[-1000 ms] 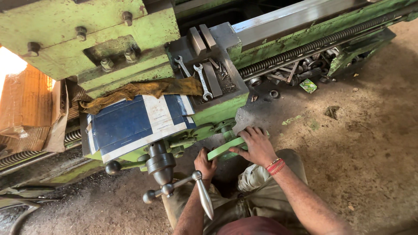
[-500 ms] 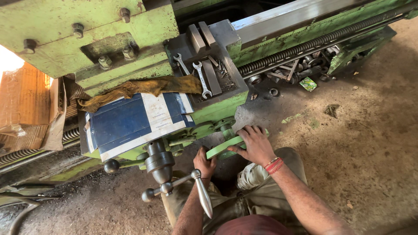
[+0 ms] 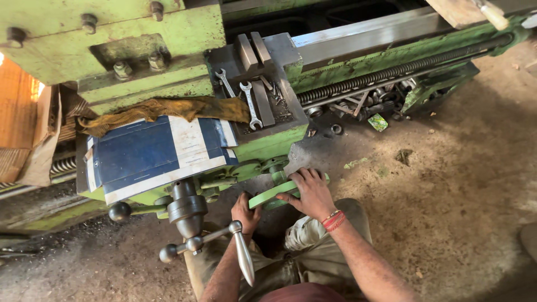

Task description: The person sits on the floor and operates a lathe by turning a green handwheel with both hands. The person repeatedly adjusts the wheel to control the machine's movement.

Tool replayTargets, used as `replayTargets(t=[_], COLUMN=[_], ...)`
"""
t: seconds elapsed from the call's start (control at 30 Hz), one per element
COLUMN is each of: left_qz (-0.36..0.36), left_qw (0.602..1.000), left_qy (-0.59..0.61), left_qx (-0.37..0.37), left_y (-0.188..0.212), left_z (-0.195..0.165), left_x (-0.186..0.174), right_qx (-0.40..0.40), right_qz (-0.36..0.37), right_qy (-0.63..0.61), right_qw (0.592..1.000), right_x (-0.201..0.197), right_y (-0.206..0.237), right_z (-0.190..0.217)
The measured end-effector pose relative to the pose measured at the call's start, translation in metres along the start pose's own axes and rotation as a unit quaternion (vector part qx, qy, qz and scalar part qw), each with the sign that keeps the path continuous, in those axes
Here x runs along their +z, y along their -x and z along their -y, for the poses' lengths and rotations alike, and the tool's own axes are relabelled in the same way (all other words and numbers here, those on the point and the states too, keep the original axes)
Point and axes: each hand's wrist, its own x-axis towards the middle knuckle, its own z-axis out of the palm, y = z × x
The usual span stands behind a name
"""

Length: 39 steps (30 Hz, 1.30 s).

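Both of my hands grip a green handwheel (image 3: 267, 194) on the front of a green lathe's apron (image 3: 263, 151). My left hand (image 3: 245, 211) holds the wheel's lower left rim. My right hand (image 3: 311, 191), with a red band at the wrist, lies over its right rim. To the left of my hands a steel capstan handle (image 3: 190, 223) with ball ends and a long silver lever (image 3: 244, 256) sticks out from the machine.
Two spanners (image 3: 249, 104) lie on the grey carriage top. A yellow-brown rag (image 3: 162, 109) and a blue-and-white sheet (image 3: 151, 154) cover the saddle. The leadscrew (image 3: 391, 70) runs right along the bed. A dirt floor (image 3: 447, 190) spreads to the right; cardboard (image 3: 28, 140) sits left.
The view has shifted slightly. Both hands stay on the green handwheel in nearly the same grip.
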Motion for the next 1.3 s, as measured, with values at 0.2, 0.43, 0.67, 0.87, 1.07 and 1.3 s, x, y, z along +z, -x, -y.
replayTargets(t=[0.2,0.43,0.67,0.87,1.07,1.3], left_qz=[0.009,0.020,0.012,0.008,0.013,0.016], left_qw=[1.000,0.999,1.000,0.999,0.999,0.999], left_qy=[0.006,0.007,0.004,0.002,-0.003,0.006], left_qx=[-0.006,-0.045,-0.024,-0.039,-0.046,-0.042], left_y=[-0.001,-0.002,-0.004,-0.004,-0.004,-0.003], left_z=[0.001,-0.001,0.001,-0.001,-0.002,-0.001], left_x=[-0.002,-0.004,-0.004,-0.004,-0.005,-0.006], right_qx=[-0.014,-0.019,-0.032,-0.027,-0.027,-0.030], right_qz=[0.006,0.024,0.016,0.016,0.031,0.029], right_qy=[0.020,0.032,0.039,0.032,0.061,0.060], right_qw=[1.000,0.999,0.999,0.999,0.997,0.997], right_x=[0.005,0.013,0.011,0.011,0.015,0.021], right_y=[-0.001,-0.002,-0.004,-0.005,-0.004,-0.003], right_z=[0.000,-0.002,0.000,0.003,0.001,-0.001])
